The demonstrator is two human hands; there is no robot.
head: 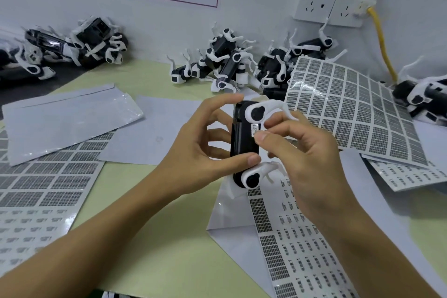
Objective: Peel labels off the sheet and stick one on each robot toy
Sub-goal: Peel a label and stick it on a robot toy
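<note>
hands meet above the table (pixel 154 225): our left hand (pixel 193 152) grips the robot toy (pixel 244 145) upright by its black body, while our right hand (pixel 307 152) pinches a label (pixel 257 129) against its side.

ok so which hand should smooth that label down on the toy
Probably the right hand: its thumb and fingertips are already on the small white label at the side of the black robot toy. The left hand grips the toy's body top and bottom, steadying it.
</note>
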